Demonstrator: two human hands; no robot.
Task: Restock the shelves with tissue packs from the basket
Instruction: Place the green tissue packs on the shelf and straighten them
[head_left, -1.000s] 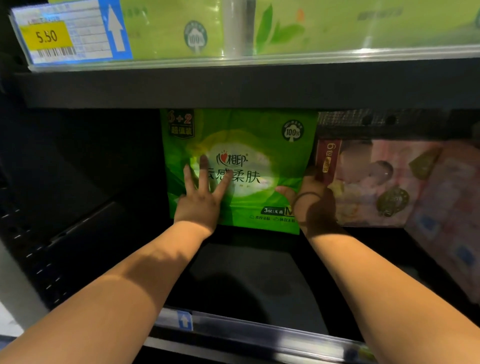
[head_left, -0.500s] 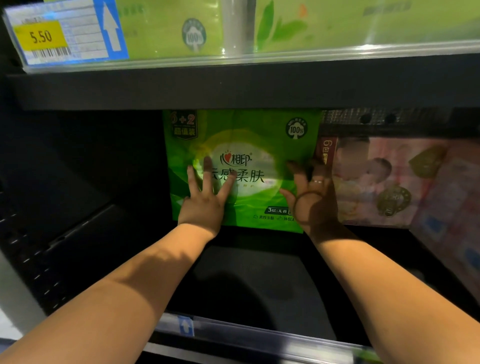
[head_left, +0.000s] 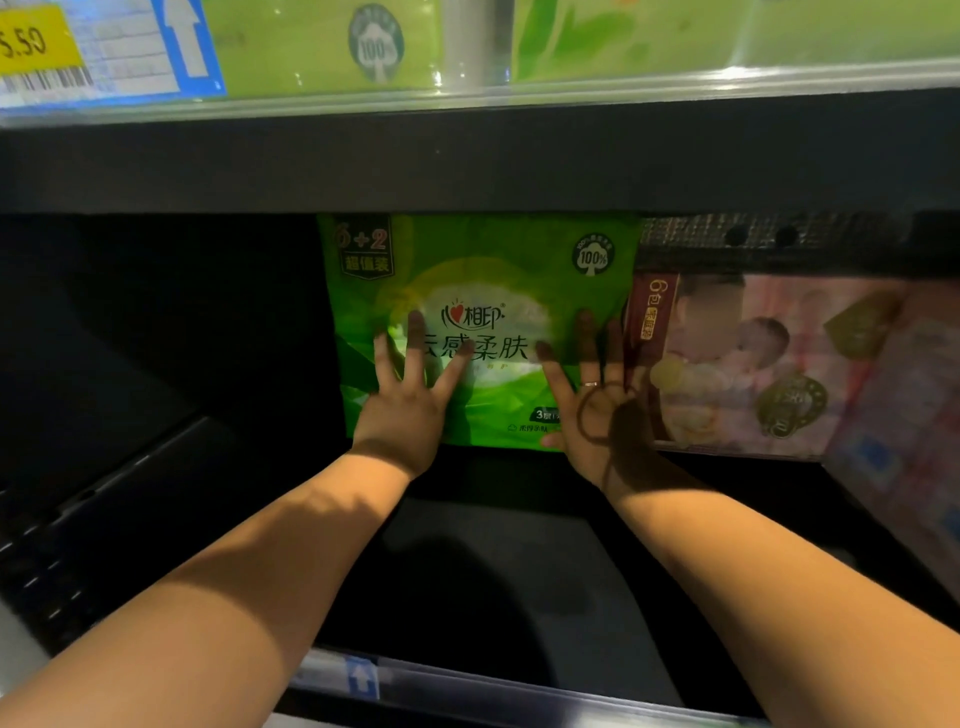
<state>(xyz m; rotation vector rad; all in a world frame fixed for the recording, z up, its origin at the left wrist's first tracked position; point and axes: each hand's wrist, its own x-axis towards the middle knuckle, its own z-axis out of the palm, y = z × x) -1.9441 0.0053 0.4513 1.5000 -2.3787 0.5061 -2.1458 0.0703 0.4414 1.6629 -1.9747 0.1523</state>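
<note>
— Green plastic wrap, glossy: a tissue pack (head_left: 483, 270) upright at the back of the lower shelf (head_left: 519, 571). From the left, what?
— Dark side wall (head_left: 130, 364) first, then the left hand (head_left: 400, 415): fingers straight and spread wide, flat on the pack's lower left face. Gripping nothing, only pressing.
— And further across?
— The right hand (head_left: 597, 410), spread and flat the same way, on the lower right corner. Just beside it, a pink pack (head_left: 753, 364), touching the green one or nearly; hard to tell in the shadow.
— Which step, then?
— Most likely seating this pack: pushing it back and squaring it against its pink neighbour. Looks nearly home, straight under the upper shelf (head_left: 467, 161).
— And the next move?
— By judgement, lifting both palms off gently, drawing back past the front rail (head_left: 467, 686), then fetching another pack. No basket in view, so no telling how many remain.
— Anything to mind?
— Soft wrap, light load: may tip forward once released unless leaning well back. Next one probably to go on its left.
</note>
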